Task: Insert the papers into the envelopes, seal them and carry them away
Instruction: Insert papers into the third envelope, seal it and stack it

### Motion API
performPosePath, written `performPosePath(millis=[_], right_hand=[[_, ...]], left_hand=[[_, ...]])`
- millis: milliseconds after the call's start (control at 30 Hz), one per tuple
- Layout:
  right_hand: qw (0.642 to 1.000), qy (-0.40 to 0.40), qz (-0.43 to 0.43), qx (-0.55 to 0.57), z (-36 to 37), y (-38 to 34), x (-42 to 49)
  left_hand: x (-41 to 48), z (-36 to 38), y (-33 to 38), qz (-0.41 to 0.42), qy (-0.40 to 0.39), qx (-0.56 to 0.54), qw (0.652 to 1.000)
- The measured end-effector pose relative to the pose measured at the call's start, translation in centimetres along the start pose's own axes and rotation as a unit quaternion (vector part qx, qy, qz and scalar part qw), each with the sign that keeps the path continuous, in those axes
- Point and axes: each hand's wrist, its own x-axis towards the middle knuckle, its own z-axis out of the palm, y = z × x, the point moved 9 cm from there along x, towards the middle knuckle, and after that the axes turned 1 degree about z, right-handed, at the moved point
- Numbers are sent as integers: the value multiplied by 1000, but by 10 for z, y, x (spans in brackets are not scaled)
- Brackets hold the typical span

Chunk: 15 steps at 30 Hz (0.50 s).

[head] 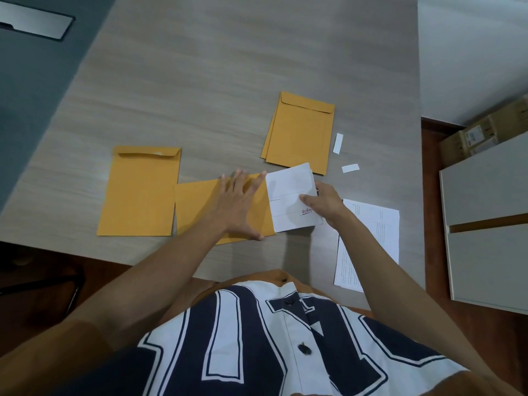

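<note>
Under the flat, spread left hand (238, 207) lies the envelope (200, 207) on the worktop (200, 81), mouth rightward, where the right hand (323, 207) pinches the folded paper (288, 195) half in.

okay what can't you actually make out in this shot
Head view only:
- Mouth of the middle envelope: covered by the left hand and folded paper.
- Text on the flat sheets: too small.
- Number of envelopes in the far stack: only edges show.
- Right hand fingers: partly behind the paper.
</note>
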Motion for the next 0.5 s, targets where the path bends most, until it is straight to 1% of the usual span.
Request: performPosePath(millis=[133, 367, 500], right_hand=[[1000, -4, 9, 4, 4, 2, 0], [999, -41, -10, -6, 22, -6, -8], [998, -65, -8, -4, 26, -8, -13]], left_hand=[[3, -3, 4, 15, -1, 30, 999], [6, -7, 30, 58, 30, -5, 998], [7, -11, 37, 67, 36, -12, 997]])
